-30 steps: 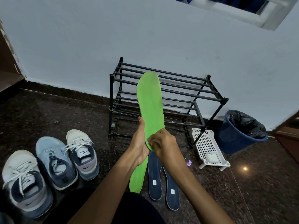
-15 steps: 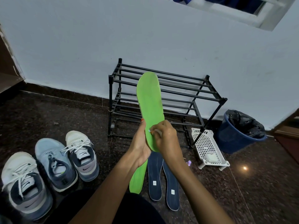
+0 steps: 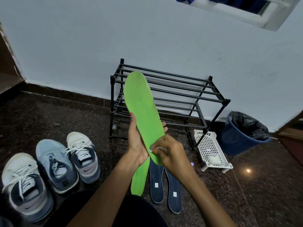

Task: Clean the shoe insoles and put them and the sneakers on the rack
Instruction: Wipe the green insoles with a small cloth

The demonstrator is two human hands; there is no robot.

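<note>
Your left hand (image 3: 136, 145) grasps the green insole (image 3: 142, 108) around its middle, thumb on the left edge and fingers behind it. The insole stands almost upright in the centre of the frame, in front of the black rack (image 3: 185, 94). Your right hand (image 3: 172, 151) pinches a small pale piece (image 3: 158, 149) against the lower part of this insole; what the piece is, I cannot tell. Below your hands, a second green insole (image 3: 138, 181) and 2 dark blue insoles (image 3: 156, 182) lie on the dark floor. 3 sneakers (image 3: 55, 164) stand side by side at the lower left. At the right, a white perforated tray (image 3: 208, 145) sits just beside the rack's leg, near a blue bin (image 3: 236, 143).
</note>
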